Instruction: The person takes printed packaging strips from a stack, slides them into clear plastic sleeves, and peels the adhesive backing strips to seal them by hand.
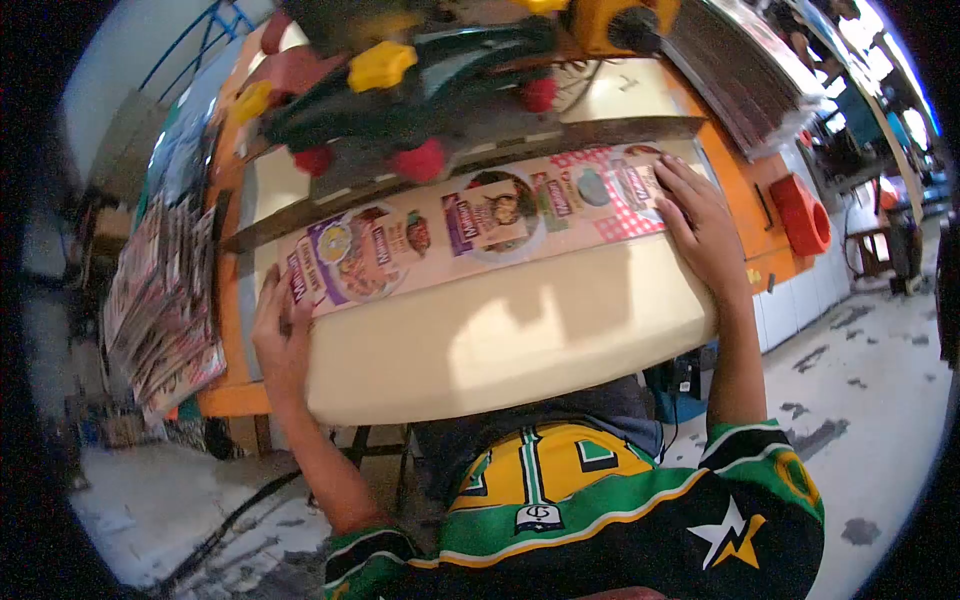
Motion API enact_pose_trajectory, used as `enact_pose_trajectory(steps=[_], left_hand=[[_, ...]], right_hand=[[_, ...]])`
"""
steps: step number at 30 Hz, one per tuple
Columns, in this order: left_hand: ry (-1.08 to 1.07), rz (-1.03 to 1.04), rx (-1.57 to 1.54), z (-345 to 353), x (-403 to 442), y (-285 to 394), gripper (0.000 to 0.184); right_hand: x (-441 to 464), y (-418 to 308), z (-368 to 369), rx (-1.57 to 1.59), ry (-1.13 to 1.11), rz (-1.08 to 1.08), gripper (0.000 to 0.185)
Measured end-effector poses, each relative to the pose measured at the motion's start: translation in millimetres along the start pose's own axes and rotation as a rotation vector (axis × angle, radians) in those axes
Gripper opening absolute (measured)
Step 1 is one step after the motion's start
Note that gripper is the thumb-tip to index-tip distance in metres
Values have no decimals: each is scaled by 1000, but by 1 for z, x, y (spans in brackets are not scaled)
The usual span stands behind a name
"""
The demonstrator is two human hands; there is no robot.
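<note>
A long printed paper strip (425,245) with food pictures and red-and-white checks lies across the cream work surface (480,350), slanting up to the right. Its far edge runs along a dark metal bar (370,190). My left hand (283,335) grips the strip's left end, fingers over the edge. At the right end, my right hand (703,225) holds the strip, fingers bent over its corner and thumb on its face. Just behind the bar stands a dark green machine (430,80) with yellow knobs and red feet or knobs, blurred in places.
Stacked printed sheets (165,300) stand at the left edge of the orange table (235,400). Another tall stack (740,75) lies at the back right. An orange-red ring-shaped part (800,215) sits at the table's right edge. Cables hang below.
</note>
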State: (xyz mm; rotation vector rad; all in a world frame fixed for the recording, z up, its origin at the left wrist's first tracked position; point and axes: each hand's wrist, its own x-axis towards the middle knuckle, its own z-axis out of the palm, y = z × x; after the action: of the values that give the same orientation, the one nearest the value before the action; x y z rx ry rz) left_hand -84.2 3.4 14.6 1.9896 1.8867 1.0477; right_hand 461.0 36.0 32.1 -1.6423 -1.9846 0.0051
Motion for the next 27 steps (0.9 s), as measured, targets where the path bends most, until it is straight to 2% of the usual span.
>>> enact_pose_trajectory(steps=[4,6,11,13,15,27], left_hand=[[57,18,129,-1,1,-5,52],[43,90,85,-1,1,-6,49],[76,77,112,0,4,-5,47],[21,71,121,-2,3,-3,56],[41,101,134,-3,4,-10,56],[64,99,139,2,4,-4,48]], right_hand=[[2,3,2,33,-30,-41,44],[3,1,2,50,-55,-47,45],[2,-1,4,56,-40,21,44],[0,-9,3,82,-40,33,43],[1,-2,3,53,-46,8,43],[0,-4,1,6,-57,21,44]])
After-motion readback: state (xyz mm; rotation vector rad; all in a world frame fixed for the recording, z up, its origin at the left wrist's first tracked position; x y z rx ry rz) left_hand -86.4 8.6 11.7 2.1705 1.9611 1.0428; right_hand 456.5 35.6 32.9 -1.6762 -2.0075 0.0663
